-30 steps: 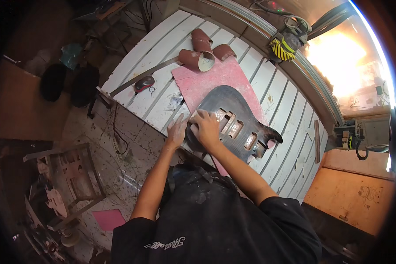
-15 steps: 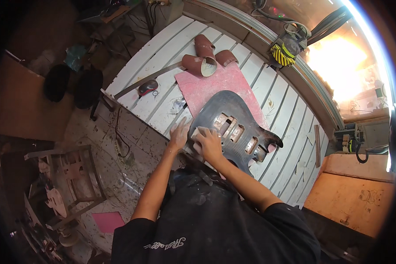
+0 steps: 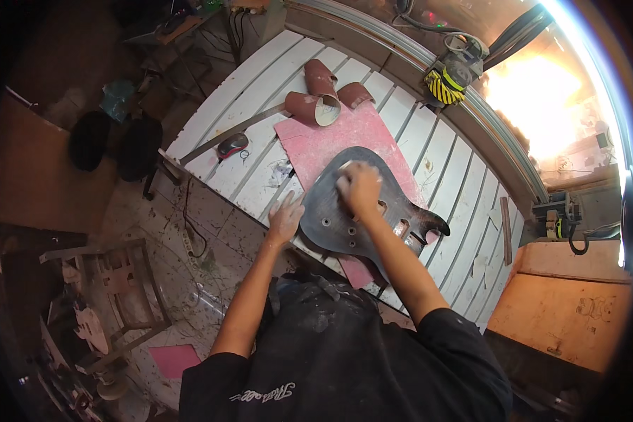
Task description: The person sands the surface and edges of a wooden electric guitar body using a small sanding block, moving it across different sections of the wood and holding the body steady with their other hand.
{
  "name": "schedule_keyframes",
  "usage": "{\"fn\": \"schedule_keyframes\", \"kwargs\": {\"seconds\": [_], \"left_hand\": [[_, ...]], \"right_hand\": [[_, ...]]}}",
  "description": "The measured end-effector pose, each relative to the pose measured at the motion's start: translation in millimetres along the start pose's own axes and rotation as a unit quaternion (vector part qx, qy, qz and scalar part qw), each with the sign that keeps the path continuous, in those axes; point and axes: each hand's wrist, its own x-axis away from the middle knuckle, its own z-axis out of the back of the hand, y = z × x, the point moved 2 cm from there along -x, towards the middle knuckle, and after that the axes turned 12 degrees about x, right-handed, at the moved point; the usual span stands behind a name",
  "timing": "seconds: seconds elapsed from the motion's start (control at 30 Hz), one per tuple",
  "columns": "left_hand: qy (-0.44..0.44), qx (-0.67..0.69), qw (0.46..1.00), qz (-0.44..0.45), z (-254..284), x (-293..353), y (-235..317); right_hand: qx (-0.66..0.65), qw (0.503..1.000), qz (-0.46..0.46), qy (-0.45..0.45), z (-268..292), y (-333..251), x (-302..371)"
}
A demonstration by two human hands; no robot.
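Note:
A dark grey electric guitar body (image 3: pixel 330 200) lies flat on a pink sheet (image 3: pixel 315 141) over the slatted white table. Its upper face has cut-out cavities and small round holes. My right hand (image 3: pixel 361 188) is pressed onto the far part of the body, fingers closed on a pale folded piece of sandpaper (image 3: pixel 345 166). Most of that piece is hidden under the hand, which is slightly blurred. At the body's left edge rests my left hand (image 3: pixel 285 219), dusty, its fingers spread and holding nothing.
Red-brown sandpaper rolls (image 3: pixel 321 79) stand at the sheet's far end. Left of them are a long flat strip (image 3: pixel 243 126) and a black-and-red computer mouse (image 3: pixel 233 145). A yellow-and-black machine (image 3: pixel 449 81) sits beyond the table's far edge. A wooden stick (image 3: pixel 506 231) lies right.
My right hand has moved with the sandpaper from the body's near left edge to its far part. The body has turned and shifted slightly; my left hand stays at its edge.

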Motion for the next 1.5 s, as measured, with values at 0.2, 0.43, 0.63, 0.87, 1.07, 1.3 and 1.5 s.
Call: {"fn": "schedule_keyframes", "kwargs": {"seconds": [0.2, 0.43, 0.63, 0.87, 1.07, 1.3, 1.5], "left_hand": [[0.011, 0.035, 0.999, 0.018, 7, 2, 7], [0.007, 0.013, 1.000, 0.021, 8, 3, 20], [0.017, 0.001, 1.000, 0.019, 9, 6, 25], [0.032, 0.000, 0.999, 0.008, 4, 4, 22], [0.034, -0.009, 0.999, 0.005, 6, 7, 20], [0.053, -0.001, 0.999, 0.009, -6, 3, 19], [0.079, -0.147, 0.984, -0.068, -29, 35, 71]], "right_hand": [[0.029, 0.996, 0.080, 0.009, -6, -39, 21], [0.000, 1.000, -0.026, 0.004, -8, 17, -41], [0.008, 0.990, 0.137, -0.005, -13, -29, 18], [0.009, 0.999, -0.053, 0.008, -6, 26, -59], [-0.005, 0.987, 0.159, 0.012, -11, -34, 29], [0.060, 0.983, -0.174, -0.014, 7, 99, -63], [-0.064, 0.961, -0.261, 0.068, 40, 202, 11]]}}
